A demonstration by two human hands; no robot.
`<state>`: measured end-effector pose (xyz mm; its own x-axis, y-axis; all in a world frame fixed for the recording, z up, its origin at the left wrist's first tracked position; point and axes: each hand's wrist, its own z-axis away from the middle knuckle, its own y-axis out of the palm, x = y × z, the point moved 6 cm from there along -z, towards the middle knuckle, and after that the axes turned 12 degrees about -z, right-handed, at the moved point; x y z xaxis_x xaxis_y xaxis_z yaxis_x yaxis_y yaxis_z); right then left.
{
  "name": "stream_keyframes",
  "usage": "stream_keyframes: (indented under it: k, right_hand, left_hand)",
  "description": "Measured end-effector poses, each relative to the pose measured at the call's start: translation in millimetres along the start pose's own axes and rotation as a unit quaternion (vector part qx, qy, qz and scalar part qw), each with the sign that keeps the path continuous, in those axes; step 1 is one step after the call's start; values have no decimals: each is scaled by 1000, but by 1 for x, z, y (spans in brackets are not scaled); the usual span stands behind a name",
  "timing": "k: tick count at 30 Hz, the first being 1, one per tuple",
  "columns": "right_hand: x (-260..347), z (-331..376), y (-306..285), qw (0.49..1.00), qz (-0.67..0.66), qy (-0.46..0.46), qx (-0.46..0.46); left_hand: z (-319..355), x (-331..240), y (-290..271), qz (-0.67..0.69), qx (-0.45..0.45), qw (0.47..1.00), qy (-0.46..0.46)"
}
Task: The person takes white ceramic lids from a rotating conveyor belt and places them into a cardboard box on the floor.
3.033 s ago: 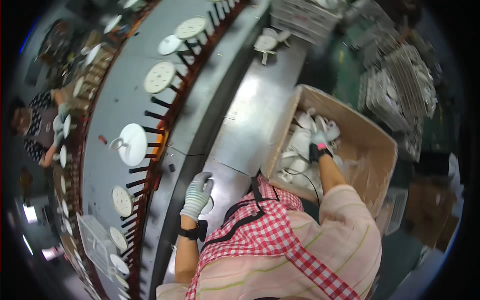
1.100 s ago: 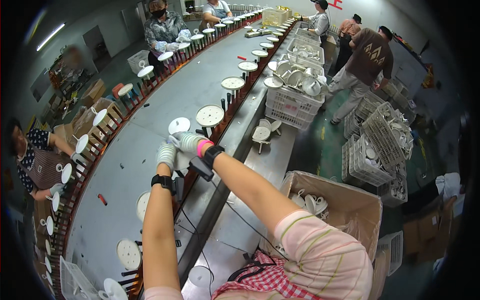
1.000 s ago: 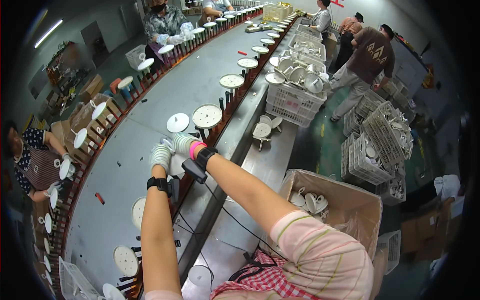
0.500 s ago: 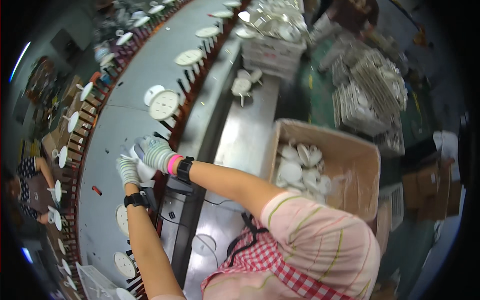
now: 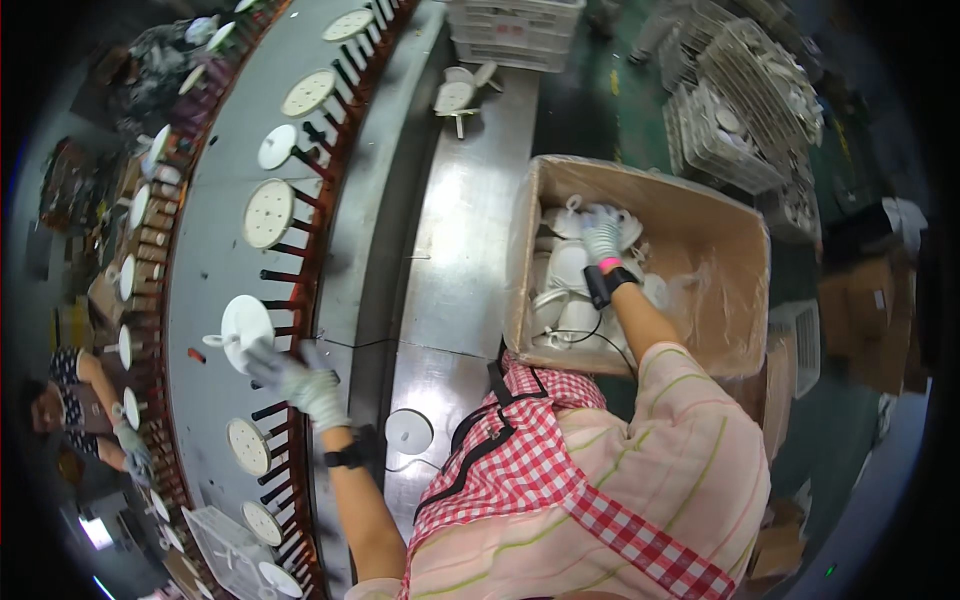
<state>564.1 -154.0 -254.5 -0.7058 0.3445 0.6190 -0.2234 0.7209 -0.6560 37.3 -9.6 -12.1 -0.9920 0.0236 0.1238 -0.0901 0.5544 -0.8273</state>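
Observation:
A white disc with a small loop handle (image 5: 248,330) sits at the black-tipped pegs along the conveyor's near edge. My left hand (image 5: 308,388), in a striped glove, is at the disc's lower edge, its thumb apart from the slightly blurred fingers; it appears open. To the right, my right hand (image 5: 602,238) reaches into a cardboard box (image 5: 700,255) lined with clear plastic. Its gloved fingers are down on the loose white plastic pieces (image 5: 568,265). The fingertips blend with those pieces, so whether they grip one is unclear.
More perforated white discs (image 5: 269,213) stand along the conveyor (image 5: 215,260). A metal bench (image 5: 450,250) holds a few white parts (image 5: 457,95) and a round white piece (image 5: 409,431). Stacked crates (image 5: 510,35) are behind. A co-worker (image 5: 85,400) works across the conveyor.
Both hands were together at a white piece over the conveyor. My right hand has moved right into the box; my left stays by the pegs. The view has shifted.

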Motion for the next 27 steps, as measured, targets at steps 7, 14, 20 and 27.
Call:
stream_keyframes:
  k: [7,14,20,27]
  right_hand:
    - [-61,3,10,916,218,203,267]
    - [7,-10,-74,987,148,26,48]
    - [228,21,-104,959,-244,-94,110]
    - [337,28,-97,548,-728,-57,409]
  left_hand:
    - [128,-42,51,326,171,919,140]
    - [141,-52,40,361,378,847,97]
    - [81,-113,2,483,354,799,51]
    - [60,-108,-16,517,232,811,148]
